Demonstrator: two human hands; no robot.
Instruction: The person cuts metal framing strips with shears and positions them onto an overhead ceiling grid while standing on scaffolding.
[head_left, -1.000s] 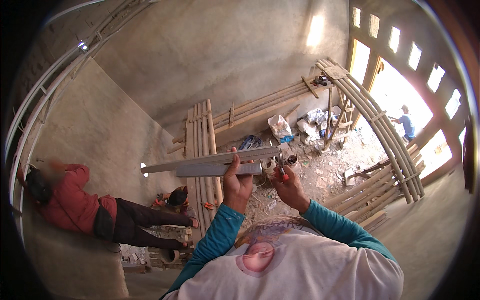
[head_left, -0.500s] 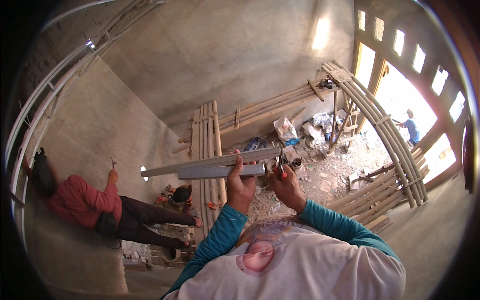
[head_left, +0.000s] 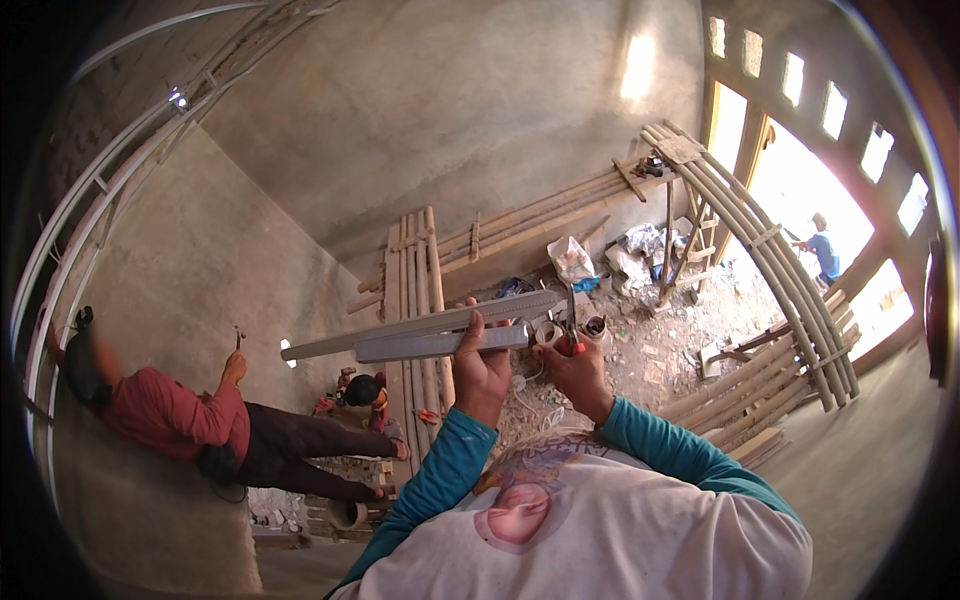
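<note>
My left hand (head_left: 482, 375) is closed around two long grey metal profiles. The upper profile (head_left: 400, 331) has a perforated edge and reaches far to the left; the shorter lower profile (head_left: 425, 346) lies just beneath it. In my right hand (head_left: 582, 378) is a pair of red-handled metal snips (head_left: 572, 318), its blades pointing up and away from me. They stand just right of the upper profile's right end, seemingly apart from it. My right fingers partly cover the handles.
On the left, a person in a red shirt (head_left: 175, 410) holds a hammer (head_left: 239, 336) by the wall. Another person (head_left: 365, 390) is below the bamboo platform (head_left: 415, 260). More bamboo scaffolding (head_left: 770, 240) curves along the right. Rubble (head_left: 650, 350) and plastic sacks (head_left: 570, 260) cover the floor.
The snips have shifted right from the upper profile's end, and their blades now point more upright. The profiles stay in my left hand. The red-shirted person's hammer hand has moved slightly.
</note>
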